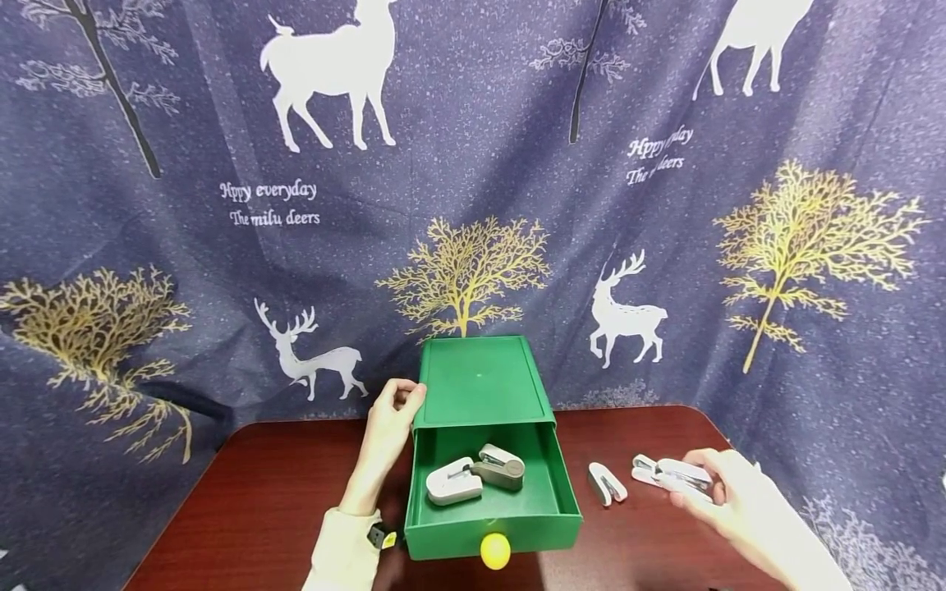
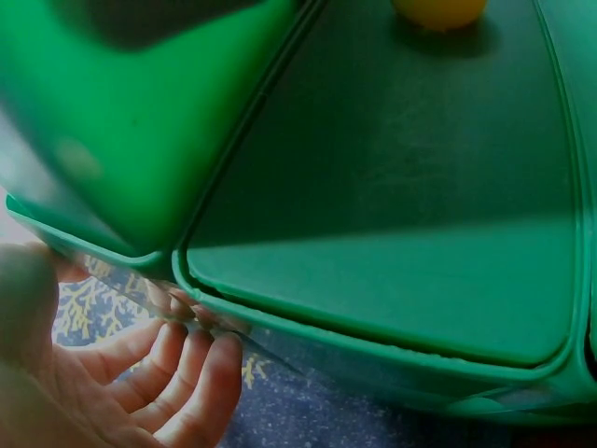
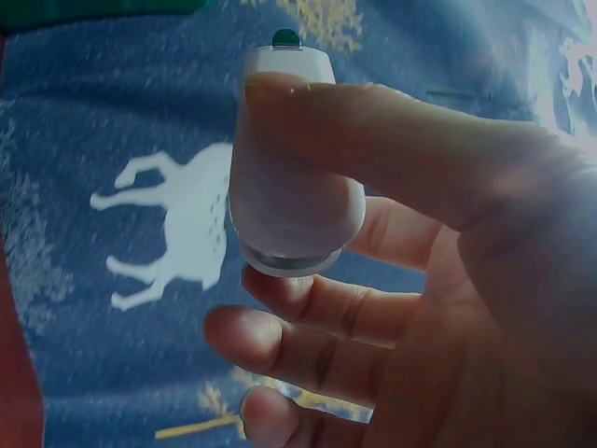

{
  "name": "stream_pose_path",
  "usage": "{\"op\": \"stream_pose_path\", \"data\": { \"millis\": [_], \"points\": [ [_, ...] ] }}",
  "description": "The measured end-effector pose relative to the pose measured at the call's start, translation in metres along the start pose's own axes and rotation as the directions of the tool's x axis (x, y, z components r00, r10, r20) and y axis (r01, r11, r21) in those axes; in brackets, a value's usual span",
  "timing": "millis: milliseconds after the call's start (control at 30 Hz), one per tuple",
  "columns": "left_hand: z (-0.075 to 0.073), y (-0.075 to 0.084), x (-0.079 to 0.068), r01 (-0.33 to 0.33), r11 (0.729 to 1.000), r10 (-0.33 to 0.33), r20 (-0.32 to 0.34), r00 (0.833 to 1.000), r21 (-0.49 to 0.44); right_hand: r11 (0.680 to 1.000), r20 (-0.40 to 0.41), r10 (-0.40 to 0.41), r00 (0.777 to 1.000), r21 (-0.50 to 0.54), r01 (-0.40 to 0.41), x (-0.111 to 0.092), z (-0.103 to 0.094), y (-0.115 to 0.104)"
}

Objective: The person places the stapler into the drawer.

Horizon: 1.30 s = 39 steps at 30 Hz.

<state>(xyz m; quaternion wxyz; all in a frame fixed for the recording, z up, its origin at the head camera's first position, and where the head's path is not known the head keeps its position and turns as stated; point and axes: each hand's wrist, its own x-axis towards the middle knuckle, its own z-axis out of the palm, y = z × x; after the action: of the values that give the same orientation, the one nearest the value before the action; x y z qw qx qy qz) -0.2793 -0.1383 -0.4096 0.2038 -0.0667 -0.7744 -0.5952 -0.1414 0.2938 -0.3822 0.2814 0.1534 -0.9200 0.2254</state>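
Note:
My left hand (image 1: 390,419) rests at the upper left side of a green drawer box (image 1: 484,382). In the left wrist view its fingers (image 2: 191,373) press against the box's side wall. The drawer (image 1: 521,533) is pulled out, with a white stapler (image 1: 452,484) and a grey-and-white stapler (image 1: 502,469) lying inside. To the right, my right hand (image 1: 727,492) pinches a white stapler (image 3: 294,177) between thumb and fingers, low over the table. Just left of that hand lies another white stapler (image 1: 645,470), partly overlapped by the held one. A further white stapler (image 1: 607,483) lies closer to the drawer.
A yellow round knob (image 1: 495,551) sticks out from the drawer front. The dark red table (image 1: 296,492) ends at a cloth backdrop (image 1: 473,180) printed with deer and trees, close behind the box.

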Motion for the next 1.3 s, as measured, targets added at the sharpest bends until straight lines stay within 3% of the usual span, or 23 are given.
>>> {"op": "stream_pose_path", "data": {
  "millis": [400,533,733,1067,1300],
  "points": [
    [-0.001,0.000,-0.001,-0.001,1.000,0.001,-0.015,1.000,0.025,0.982,0.017,-0.168,0.986,-0.090,0.168,0.033,0.005,-0.038],
    [-0.001,-0.001,-0.001,-0.003,0.999,0.004,-0.016,1.000,0.033,0.973,0.063,-0.218,0.974,-0.065,0.222,0.044,0.007,-0.055],
    [-0.001,0.000,-0.001,0.004,1.000,-0.004,-0.007,1.000,0.015,0.975,0.154,-0.217,0.964,-0.017,0.223,0.056,0.010,-0.081],
    [0.000,0.002,0.000,0.006,1.000,-0.005,-0.010,1.000,0.029,0.950,0.306,-0.302,0.903,0.016,0.313,0.073,0.027,-0.109],
    [0.000,0.002,-0.001,0.011,1.000,-0.011,-0.007,1.000,0.016,0.906,0.318,-0.398,0.860,-0.011,0.423,0.080,0.038,-0.123]
  ]
}}
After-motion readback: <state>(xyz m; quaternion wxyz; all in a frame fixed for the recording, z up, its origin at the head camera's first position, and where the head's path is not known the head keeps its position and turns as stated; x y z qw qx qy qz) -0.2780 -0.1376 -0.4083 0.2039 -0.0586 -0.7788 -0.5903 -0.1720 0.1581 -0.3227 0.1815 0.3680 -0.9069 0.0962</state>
